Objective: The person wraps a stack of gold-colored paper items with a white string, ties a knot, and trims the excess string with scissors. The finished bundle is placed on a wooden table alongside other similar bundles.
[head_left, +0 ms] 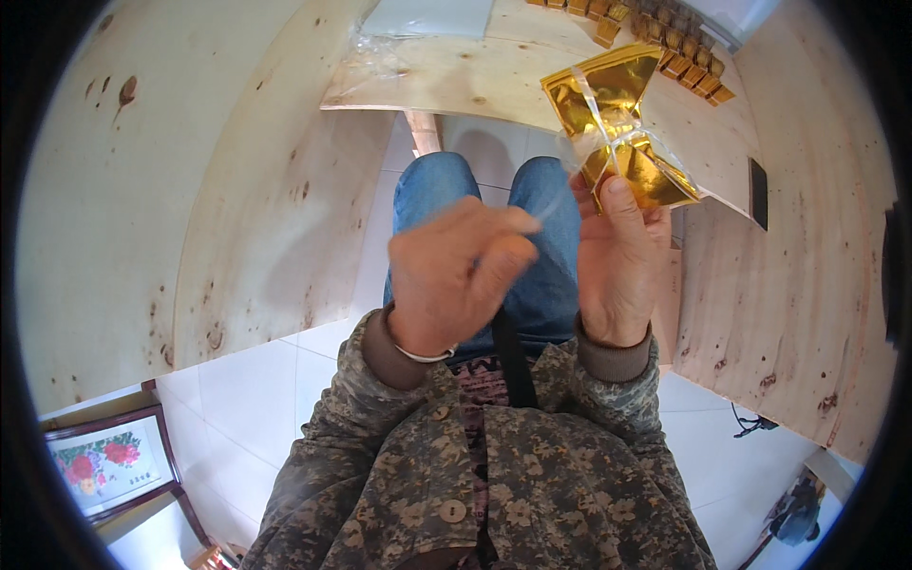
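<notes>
1. The fingers (617, 201) of my right hand (623, 261) grasp the lower end of a gold foil packet (638, 169), thumb flat across its front and the other digits mostly hidden behind.
2. My left hand (458, 271), blurred, curls nearly closed above my jeans (432, 198), its thumb and forefinger pinching a wispy clear strip (551, 209).
3. A gap of open room separates my two hands; wooden panels rise well apart from them, a left panel (237, 180) and a right panel (788, 275).
4. The packet stands over the front edge of the plywood table (518, 81), near gold pieces (686, 59) lined up toward the back.
5. Shiny and creased, it narrows at the middle, where whitish bands (619, 141) cross.
</notes>
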`<state>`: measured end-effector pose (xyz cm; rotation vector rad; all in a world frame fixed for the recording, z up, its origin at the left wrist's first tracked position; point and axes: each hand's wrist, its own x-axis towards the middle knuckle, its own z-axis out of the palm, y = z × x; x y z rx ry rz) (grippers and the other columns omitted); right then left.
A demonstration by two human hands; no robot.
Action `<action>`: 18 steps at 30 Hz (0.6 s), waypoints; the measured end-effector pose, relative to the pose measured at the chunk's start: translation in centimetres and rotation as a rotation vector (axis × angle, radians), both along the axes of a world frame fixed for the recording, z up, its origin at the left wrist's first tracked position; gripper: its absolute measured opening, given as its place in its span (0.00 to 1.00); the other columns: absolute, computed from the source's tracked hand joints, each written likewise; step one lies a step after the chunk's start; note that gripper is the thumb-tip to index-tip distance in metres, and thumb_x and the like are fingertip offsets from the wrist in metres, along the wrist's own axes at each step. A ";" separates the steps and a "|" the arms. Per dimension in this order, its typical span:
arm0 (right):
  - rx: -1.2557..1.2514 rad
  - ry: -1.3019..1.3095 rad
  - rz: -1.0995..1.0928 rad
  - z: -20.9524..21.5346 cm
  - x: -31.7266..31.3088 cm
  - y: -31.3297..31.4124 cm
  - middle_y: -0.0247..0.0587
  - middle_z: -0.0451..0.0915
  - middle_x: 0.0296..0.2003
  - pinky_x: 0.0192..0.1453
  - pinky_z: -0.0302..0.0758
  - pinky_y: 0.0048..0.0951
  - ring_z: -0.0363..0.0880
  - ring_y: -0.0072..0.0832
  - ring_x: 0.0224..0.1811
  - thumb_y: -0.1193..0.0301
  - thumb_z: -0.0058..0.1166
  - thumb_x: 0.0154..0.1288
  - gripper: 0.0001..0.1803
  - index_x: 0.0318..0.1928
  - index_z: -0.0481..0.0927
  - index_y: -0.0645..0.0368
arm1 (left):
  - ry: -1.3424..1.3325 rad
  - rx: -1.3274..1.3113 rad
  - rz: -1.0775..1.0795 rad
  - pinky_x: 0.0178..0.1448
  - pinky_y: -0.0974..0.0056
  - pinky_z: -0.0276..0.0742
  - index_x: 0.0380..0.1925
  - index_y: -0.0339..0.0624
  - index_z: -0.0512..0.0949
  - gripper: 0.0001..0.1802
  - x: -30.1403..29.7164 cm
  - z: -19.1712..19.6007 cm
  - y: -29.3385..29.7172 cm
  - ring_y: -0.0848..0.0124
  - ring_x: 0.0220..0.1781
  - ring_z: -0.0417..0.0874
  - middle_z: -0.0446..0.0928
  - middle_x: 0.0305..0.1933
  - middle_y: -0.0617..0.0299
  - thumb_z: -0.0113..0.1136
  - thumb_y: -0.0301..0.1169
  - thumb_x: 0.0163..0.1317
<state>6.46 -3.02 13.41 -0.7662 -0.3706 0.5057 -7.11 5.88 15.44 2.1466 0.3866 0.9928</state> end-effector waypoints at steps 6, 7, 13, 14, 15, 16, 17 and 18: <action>-0.015 0.001 -0.015 0.1 0.0 -0.6 0.39 0.80 0.54 0.65 0.73 0.41 0.78 0.31 0.57 0.74 0.60 0.67 0.20 0.59 0.75 0.58 | -0.239 0.043 0.271 0.47 0.64 0.75 0.41 0.34 0.81 0.09 1.1 -0.7 1.3 0.61 0.41 0.81 0.80 0.40 0.52 0.62 0.26 0.62; -0.012 -0.010 -0.010 0.1 -0.1 -0.5 0.39 0.80 0.54 0.65 0.73 0.41 0.78 0.31 0.57 0.74 0.60 0.67 0.20 0.59 0.75 0.58 | -0.295 -0.054 0.248 0.47 0.64 0.75 0.41 0.34 0.81 0.09 1.2 -0.5 1.4 0.62 0.41 0.80 0.80 0.40 0.52 0.62 0.26 0.62; -0.012 -0.094 -0.021 0.3 -0.3 -0.2 0.39 0.80 0.55 0.67 0.72 0.41 0.78 0.31 0.58 0.75 0.60 0.67 0.23 0.61 0.72 0.58 | -0.291 -0.200 0.146 0.45 0.66 0.73 0.38 0.36 0.81 0.08 3.2 1.1 1.3 0.67 0.38 0.79 0.80 0.36 0.58 0.66 0.27 0.59; -0.017 -0.110 -0.020 0.3 -0.4 -0.2 0.39 0.79 0.55 0.67 0.71 0.40 0.78 0.31 0.58 0.75 0.59 0.67 0.24 0.62 0.72 0.58 | -0.247 -0.183 0.133 0.44 0.66 0.73 0.36 0.37 0.81 0.08 3.6 1.2 1.2 0.68 0.38 0.79 0.80 0.35 0.59 0.67 0.27 0.58; -0.028 -0.132 -0.025 0.4 -0.5 -0.3 0.39 0.79 0.55 0.67 0.71 0.40 0.77 0.31 0.58 0.75 0.59 0.67 0.24 0.62 0.71 0.59 | -0.203 -0.166 0.119 0.44 0.66 0.73 0.35 0.37 0.81 0.07 3.9 1.1 1.3 0.69 0.37 0.79 0.80 0.34 0.61 0.67 0.27 0.58; -0.040 -0.154 -0.030 0.4 -0.5 -0.4 0.39 0.79 0.55 0.67 0.71 0.40 0.77 0.30 0.58 0.75 0.59 0.67 0.24 0.62 0.71 0.59 | -0.211 -0.172 0.122 0.43 0.66 0.73 0.34 0.38 0.81 0.07 4.1 1.0 1.3 0.69 0.37 0.79 0.80 0.34 0.61 0.67 0.26 0.57; -0.035 -0.178 -0.033 0.5 -0.5 -0.4 0.39 0.79 0.55 0.68 0.70 0.40 0.77 0.30 0.58 0.75 0.58 0.67 0.24 0.63 0.70 0.59 | -0.220 -0.179 0.123 0.43 0.66 0.73 0.33 0.38 0.81 0.06 4.3 0.8 1.3 0.70 0.37 0.78 0.80 0.34 0.62 0.67 0.26 0.57; -0.036 -0.162 -0.038 0.5 -0.4 -0.4 0.39 0.79 0.56 0.67 0.71 0.40 0.76 0.31 0.59 0.75 0.59 0.67 0.25 0.63 0.70 0.60 | -0.224 -0.181 0.118 0.42 0.66 0.73 0.32 0.38 0.81 0.05 4.4 0.6 1.2 0.71 0.37 0.78 0.80 0.33 0.63 0.67 0.26 0.56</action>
